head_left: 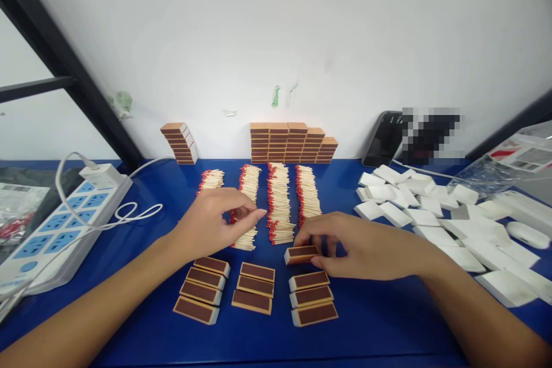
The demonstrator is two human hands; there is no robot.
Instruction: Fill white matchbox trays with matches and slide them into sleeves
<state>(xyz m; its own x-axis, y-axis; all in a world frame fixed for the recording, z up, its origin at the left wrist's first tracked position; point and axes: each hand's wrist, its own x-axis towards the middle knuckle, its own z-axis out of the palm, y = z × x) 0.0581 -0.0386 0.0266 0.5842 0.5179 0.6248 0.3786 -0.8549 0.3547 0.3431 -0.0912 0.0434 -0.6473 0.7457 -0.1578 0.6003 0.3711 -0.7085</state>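
My right hand (362,244) has its thumb and fingers closed around the ends of a matchbox (301,252), brown striking side up, at the far end of the right column. Three more matchboxes (309,280) lie in front of it. Over the left rows of matches my left hand (219,221) is closed in a pinch; anything between its fingertips is hidden. Red-tipped matches (279,201) lie in long rows across the middle, partly covered by my left hand. Two other columns of matchboxes lie nearer me, one on the left (200,293) and one in the centre (255,286).
Stacked matchboxes (287,144) stand against the wall, with a smaller stack (179,144) to their left. White box trays (422,217) are heaped on the right, near a black phone (382,138) and clear plastic bag (513,155). A power strip (64,227) and white cables fill the left.
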